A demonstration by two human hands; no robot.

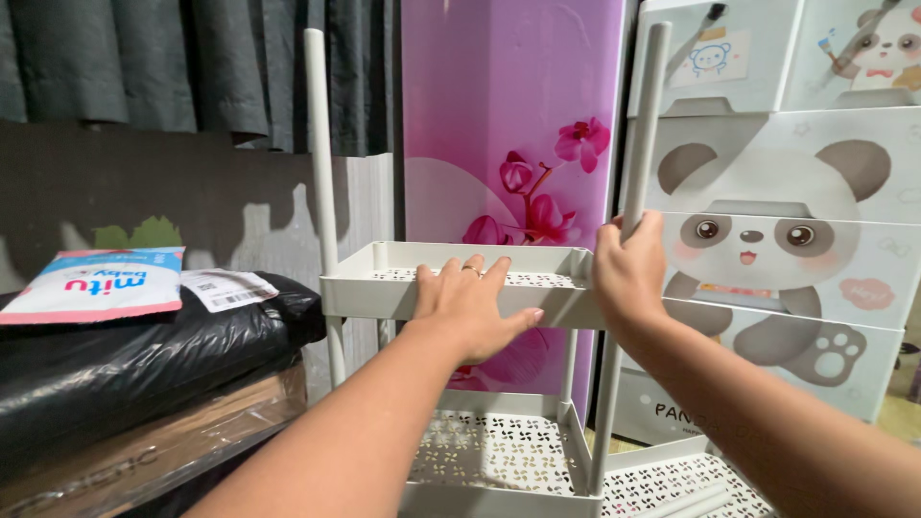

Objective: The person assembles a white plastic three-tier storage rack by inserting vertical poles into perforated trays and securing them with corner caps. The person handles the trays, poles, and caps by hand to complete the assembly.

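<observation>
A white plastic shelf rack stands in front of me. Its upper tray [384, 288] has a perforated floor, and a lower tray [489, 451] sits beneath it. My left hand [470, 302] lies flat over the front rim of the upper tray, fingers spread, a ring on one finger. My right hand [628, 273] is closed around the right front pole [645, 125], just above the tray's corner. The left pole [319, 144] rises free at the tray's other side.
A white drawer cabinet with a panda picture [767, 230] stands right behind the rack. A pink panel with orchid flowers [508, 125] is behind the middle. A black plastic-wrapped bundle [144, 355] with a flat pink and blue packet [96, 283] lies on the left. Another perforated tray [672, 484] lies low right.
</observation>
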